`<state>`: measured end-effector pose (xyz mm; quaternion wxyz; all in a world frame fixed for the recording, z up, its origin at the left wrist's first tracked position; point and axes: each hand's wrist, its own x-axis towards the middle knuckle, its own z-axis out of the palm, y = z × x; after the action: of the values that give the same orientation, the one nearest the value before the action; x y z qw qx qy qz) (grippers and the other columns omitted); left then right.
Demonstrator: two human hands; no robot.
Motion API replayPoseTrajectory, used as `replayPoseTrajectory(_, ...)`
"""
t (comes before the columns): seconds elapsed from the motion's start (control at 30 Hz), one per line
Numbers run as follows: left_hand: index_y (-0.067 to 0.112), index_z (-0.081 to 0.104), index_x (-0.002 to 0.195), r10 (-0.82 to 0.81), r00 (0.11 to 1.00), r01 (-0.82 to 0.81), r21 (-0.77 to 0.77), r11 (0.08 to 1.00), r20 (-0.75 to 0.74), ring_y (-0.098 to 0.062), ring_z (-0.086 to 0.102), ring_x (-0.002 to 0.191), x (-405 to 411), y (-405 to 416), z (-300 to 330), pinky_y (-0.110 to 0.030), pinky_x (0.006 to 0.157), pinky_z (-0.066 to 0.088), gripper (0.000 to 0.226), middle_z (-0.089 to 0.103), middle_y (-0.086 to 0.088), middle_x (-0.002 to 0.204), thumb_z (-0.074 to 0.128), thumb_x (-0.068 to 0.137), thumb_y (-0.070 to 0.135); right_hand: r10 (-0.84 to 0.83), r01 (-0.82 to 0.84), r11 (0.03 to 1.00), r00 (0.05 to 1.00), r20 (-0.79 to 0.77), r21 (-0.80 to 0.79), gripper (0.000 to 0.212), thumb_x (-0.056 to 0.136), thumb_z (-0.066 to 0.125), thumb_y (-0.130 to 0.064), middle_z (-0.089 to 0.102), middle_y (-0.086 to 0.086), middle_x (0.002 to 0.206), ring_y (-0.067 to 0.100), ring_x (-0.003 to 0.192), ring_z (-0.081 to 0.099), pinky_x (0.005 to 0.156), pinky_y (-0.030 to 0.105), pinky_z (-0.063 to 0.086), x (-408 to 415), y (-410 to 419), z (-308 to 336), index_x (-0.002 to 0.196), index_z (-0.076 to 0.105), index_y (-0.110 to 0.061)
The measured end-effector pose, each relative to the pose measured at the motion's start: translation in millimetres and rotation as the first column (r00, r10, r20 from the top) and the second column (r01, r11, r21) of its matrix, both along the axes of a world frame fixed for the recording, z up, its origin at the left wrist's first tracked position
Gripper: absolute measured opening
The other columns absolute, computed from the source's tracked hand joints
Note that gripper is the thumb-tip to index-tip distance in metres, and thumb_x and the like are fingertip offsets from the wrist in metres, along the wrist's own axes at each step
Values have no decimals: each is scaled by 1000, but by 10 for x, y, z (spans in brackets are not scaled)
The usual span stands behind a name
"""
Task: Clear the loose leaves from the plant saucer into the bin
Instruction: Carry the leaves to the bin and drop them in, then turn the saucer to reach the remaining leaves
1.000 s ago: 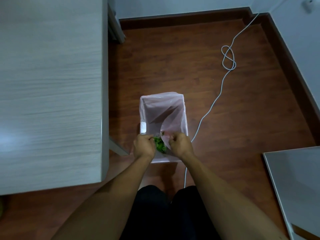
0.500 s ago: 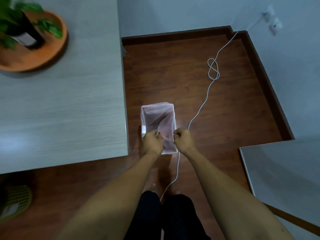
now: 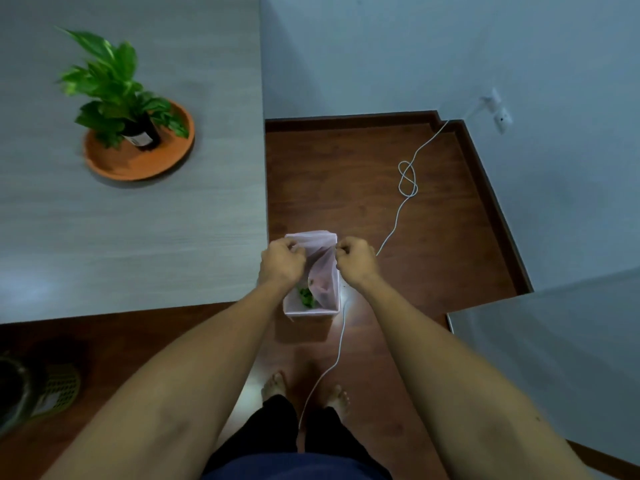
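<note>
A small white bin (image 3: 311,310) with a pink liner stands on the wooden floor beside the table. Green loose leaves (image 3: 306,298) lie inside it near the front. My left hand (image 3: 282,263) and my right hand (image 3: 356,263) hover above the bin's far part, both with fingers curled and nothing visible in them. The orange plant saucer (image 3: 138,164) sits on the grey table (image 3: 138,244) at the upper left. A leafy potted plant (image 3: 114,91) in a dark pot stands on it.
A white cable (image 3: 398,216) runs from a wall socket (image 3: 498,114) across the floor past the bin and between my bare feet. A second grey surface (image 3: 554,358) lies at the right. A green mesh object (image 3: 59,389) sits on the floor at the lower left.
The leaves that were between my hands a second ago now lie in the bin. The camera has risen and tilted up, bringing the saucer and plant into view.
</note>
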<state>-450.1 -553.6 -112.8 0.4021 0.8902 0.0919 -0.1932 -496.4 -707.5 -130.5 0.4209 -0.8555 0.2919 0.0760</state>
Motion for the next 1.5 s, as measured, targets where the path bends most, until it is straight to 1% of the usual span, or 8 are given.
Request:
replayPoseTrajectory(0.13,19,70,119,60,998,-60,-24,998,7,-28,65,113,252,276,138,-32,101,48,37,72,-7,119,63,85,31,20,-20,1000,999,40,6,18,91,56,-11,76,15,91,35,91,69,81,39,56,297,256,190,90,75,-12)
replayPoseTrajectory(0.53,19,65,127,51,996,-51,2,999,76,-31,62,113,1872,2025,531,-43,101,50,41,68,-7,126,58,88,31,69,-68,998,995,76,-15,23,89,56,-18,77,11,98,32,90,74,85,42,61,1923,1636,526,101,75,-16)
replayPoseTrajectory(0.83,18,65,126,7,995,-10,24,1000,96,-31,62,113,2867,3429,672,-41,100,50,39,69,-7,123,58,89,29,20,-21,999,999,42,29,48,96,55,-23,69,15,115,35,104,67,90,45,57,2868,2956,624,141,49,-7)
replayPoseTrajectory(0.93,16,65,123,20,996,-21,14,1000,89,-33,63,111,3088,3714,607,-41,98,51,38,71,-10,113,60,87,28,-21,21,1000,1000,14,8,49,96,56,-26,65,18,118,37,109,63,84,42,52,3033,3277,564,139,45,-3)
replayPoseTrajectory(1.07,13,62,95,31,997,-32,20,999,68,-37,63,99,3300,3919,434,-41,81,53,21,69,-13,97,62,84,30,-111,112,994,993,-23,4,39,94,57,-24,58,21,120,40,105,60,78,41,48,3183,3513,460,124,45,-3)
replayPoseTrajectory(1.33,3,54,129,82,996,-80,-32,996,36,-36,58,118,3515,3980,222,-32,85,42,42,66,-16,123,61,95,26,-257,264,955,964,-63,133,56,95,60,-21,58,21,124,41,109,61,82,41,50,3383,3757,152,139,31,-3)
replayPoseTrajectory(1.4,4,51,136,96,995,-94,-61,994,29,-34,57,121,3547,3977,192,-34,94,44,47,65,-16,127,60,96,24,-326,326,925,945,-36,193,60,93,61,-21,59,16,114,38,99,64,85,45,55,3414,3850,76,141,25,-11)
replayPoseTrajectory(1.5,9,56,131,87,996,-83,-87,993,35,-33,61,116,3580,4007,104,-32,89,44,40,68,-15,122,61,95,26,-446,428,852,895,-9,302,65,90,60,-20,58,13,112,41,89,71,81,54,62,3436,3994,-31,141,21,-30)
